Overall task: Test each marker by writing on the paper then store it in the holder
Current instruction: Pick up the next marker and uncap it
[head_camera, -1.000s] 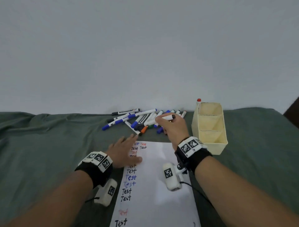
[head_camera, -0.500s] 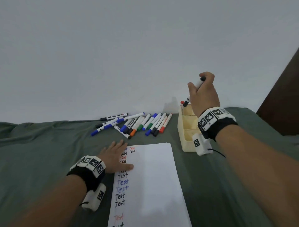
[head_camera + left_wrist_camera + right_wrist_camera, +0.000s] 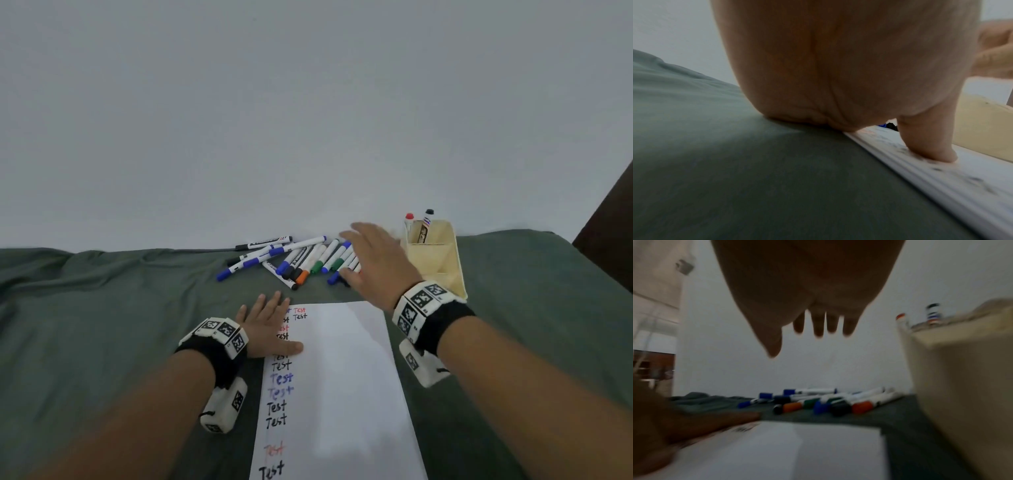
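Observation:
A white sheet of paper [image 3: 346, 377] with "Test" written down its left side lies on the green cloth. My left hand [image 3: 267, 325] presses flat on its upper left corner, thumb [image 3: 929, 141] on the sheet. Several capped markers [image 3: 308, 260] lie in a pile beyond the paper. My right hand [image 3: 373, 260] hovers over the pile's right end, fingers [image 3: 818, 324] spread and holding nothing. The cream holder [image 3: 442, 260] stands at the right. A red-capped marker [image 3: 409, 221] and a black-capped marker [image 3: 427, 222] stand in its far compartment.
A green cloth [image 3: 120, 325] covers the surface, wrinkled at the far left. A plain white wall [image 3: 308, 120] rises right behind the markers and holder. A dark brown edge [image 3: 609, 246] shows at the far right.
My right hand carried a black-capped marker from the pile to the holder, let it go in the far compartment, and has come back empty over the pile. The left hand stayed on the paper.

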